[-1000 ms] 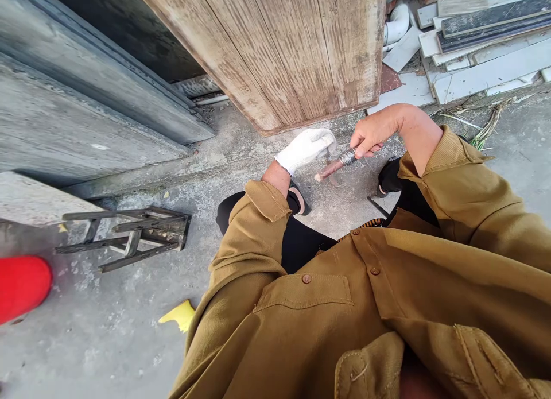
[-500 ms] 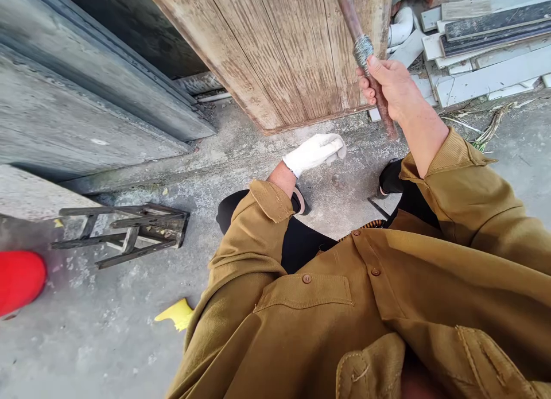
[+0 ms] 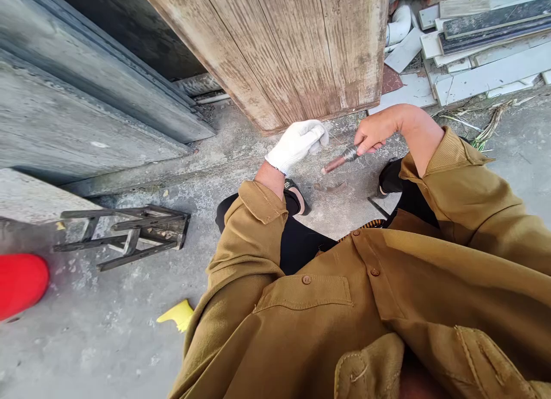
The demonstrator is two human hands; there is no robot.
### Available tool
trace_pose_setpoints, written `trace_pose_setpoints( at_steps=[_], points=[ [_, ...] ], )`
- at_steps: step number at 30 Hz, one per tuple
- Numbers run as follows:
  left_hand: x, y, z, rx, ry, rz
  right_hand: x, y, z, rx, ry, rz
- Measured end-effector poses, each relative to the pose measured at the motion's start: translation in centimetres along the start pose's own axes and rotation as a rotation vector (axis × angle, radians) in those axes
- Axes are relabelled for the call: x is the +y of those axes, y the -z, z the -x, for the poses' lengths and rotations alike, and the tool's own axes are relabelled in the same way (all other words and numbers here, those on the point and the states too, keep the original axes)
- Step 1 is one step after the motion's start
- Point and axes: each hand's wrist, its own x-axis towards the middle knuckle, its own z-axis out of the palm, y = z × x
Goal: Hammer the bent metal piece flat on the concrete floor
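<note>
My right hand (image 3: pixel 375 130), bare, is wrapped round a brown wooden stick (image 3: pixel 333 165) wound with grey wire (image 3: pixel 350 152). The stick lies nearly level above the ground, its pale tip pointing left toward my other hand. My left hand (image 3: pixel 301 143) wears a white glove and is closed, fingers pinched together. A faint thin strand runs from the gloved fingertips toward the wire winding. Below the stick, a brownish curved patch (image 3: pixel 330 187) shows on the concrete; I cannot tell what it is.
A weathered wooden panel (image 3: pixel 288 49) stands just ahead. White boards (image 3: pixel 486 74) are stacked at the far right beside a white pipe (image 3: pixel 400 24). To the left are a small wooden stool (image 3: pixel 129 232) lying on its side, a red object (image 3: pixel 21 285) and a yellow scrap (image 3: pixel 177 314).
My right hand has come down and turned, swinging the stick from upright near the panel to nearly level with its pale tip leftward. My gloved left hand has shifted slightly left.
</note>
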Motion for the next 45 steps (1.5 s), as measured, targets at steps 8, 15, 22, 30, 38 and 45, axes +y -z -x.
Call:
trace_pose_setpoints(
  at_steps=[8,15,22,30,38,45],
  points=[
    [-1.1,0.0,-0.7,0.076,0.041,-0.060,-1.0,1.0,3.7,-0.051,0.310,-0.361],
    [-1.5,-1.5,-0.7,-0.160,0.079,-0.060,-3.2,1.2,3.4,0.775,0.197,-1.215],
    [-0.7,-1.1,-0.1,-0.280,0.033,0.187,-0.7,1.5,2.6,0.703,-0.330,-0.143],
    [0.4,0.8,0.4,0.053,0.006,0.101,-2.4,0.0,2.2,-0.135,-0.132,-0.059],
    [0.0,0.8,-0.2,0.131,0.127,-0.032,-2.4,0.3,3.2,-0.342,0.287,-0.304],
    [-2.0,-0.6,-0.8,-0.044,0.102,-0.043,-2.4,0.3,3.5,0.413,0.187,-0.882]
  ],
)
